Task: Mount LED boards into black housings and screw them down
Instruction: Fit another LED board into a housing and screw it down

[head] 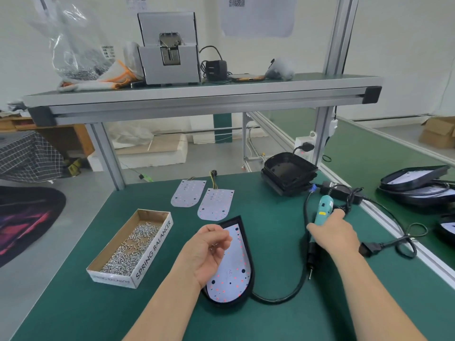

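Observation:
A black housing lies on the green mat in front of me with a white LED board seated inside it. My left hand hovers over the board, palm up, fingers curled round several small silver screws. My right hand grips a teal electric screwdriver to the right of the housing, its black tip pointing down toward me. Two loose LED boards with yellow wires lie further back. A stack of empty black housings sits at the back right.
A cardboard box of silver screws stands left of the housing. The screwdriver's black cable loops round the housing's near end to a power brick. Finished housings rest on the conveyor at right. An overhead shelf carries a screw feeder.

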